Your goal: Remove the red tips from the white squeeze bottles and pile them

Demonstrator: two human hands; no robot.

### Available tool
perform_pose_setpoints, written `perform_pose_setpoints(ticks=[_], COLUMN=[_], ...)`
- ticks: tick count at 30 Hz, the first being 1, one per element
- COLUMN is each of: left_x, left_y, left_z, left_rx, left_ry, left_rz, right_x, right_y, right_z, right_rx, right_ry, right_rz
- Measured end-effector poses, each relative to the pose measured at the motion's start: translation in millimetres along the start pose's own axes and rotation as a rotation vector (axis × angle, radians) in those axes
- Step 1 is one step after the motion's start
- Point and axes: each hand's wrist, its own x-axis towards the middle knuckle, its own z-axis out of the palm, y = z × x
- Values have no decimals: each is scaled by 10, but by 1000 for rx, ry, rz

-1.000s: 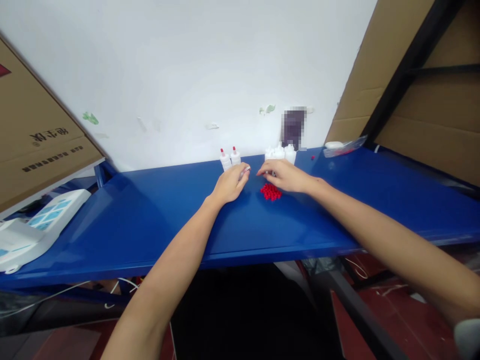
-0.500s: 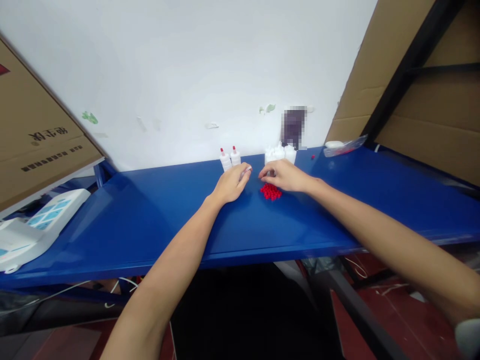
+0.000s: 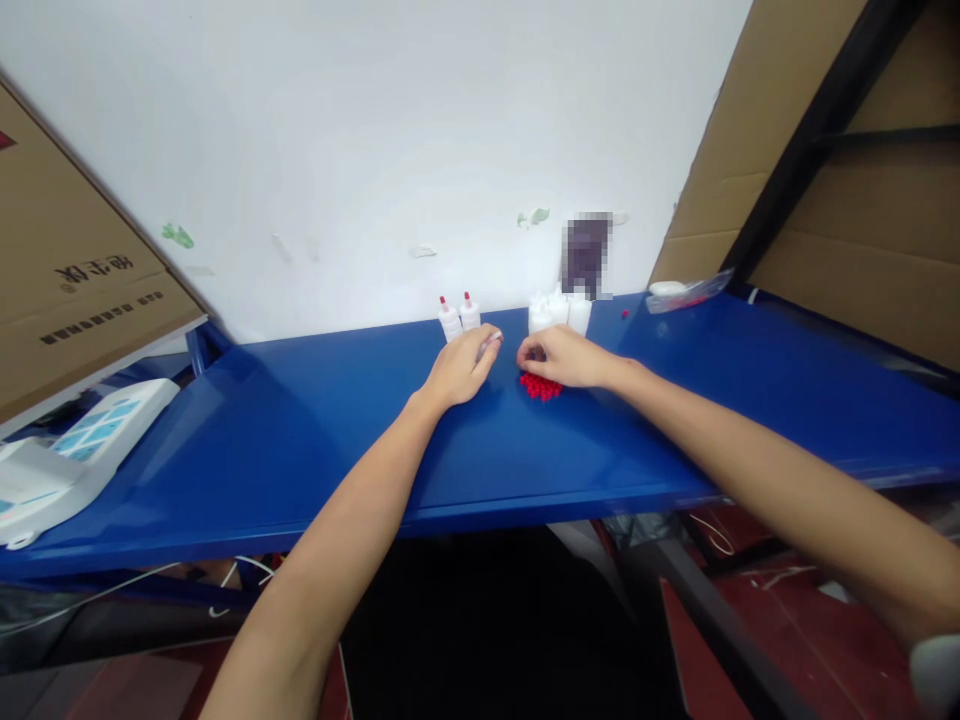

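My left hand point(image 3: 462, 366) rests on the blue shelf point(image 3: 300, 440), its fingers closed round a small white bottle point(image 3: 490, 344) that only partly shows. My right hand point(image 3: 564, 357) hovers over a pile of small red caps point(image 3: 540, 387), fingers curled in a pinch; what they pinch I cannot make out. Two white bottles with red caps point(image 3: 459, 315) stand at the wall just behind my left hand. Several uncapped white bottles point(image 3: 559, 311) stand behind my right hand.
A white device with blue panels point(image 3: 67, 450) lies at the shelf's left end. A cardboard box point(image 3: 67, 260) leans at the left, cardboard and a black frame point(image 3: 817, 110) at the right. A clear bag point(image 3: 686, 292) and a stray red cap point(image 3: 625, 314) lie near the wall.
My right hand's fingers have drawn in from stretched to a curled pinch and shifted slightly left over the red caps. My left hand has stayed in place.
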Motion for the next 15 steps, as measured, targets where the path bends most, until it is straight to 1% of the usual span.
perform_pose_setpoints(ticks=[9, 15], left_x=[-4, 1], left_y=[-5, -10], left_z=[1, 8], left_rx=[-4, 4], left_ry=[-4, -7], left_rz=[1, 1], right_x=[-4, -9], right_y=[-3, -23], right_z=[-22, -36], right_rx=[21, 37], right_ry=[-32, -14], right_rz=[14, -5])
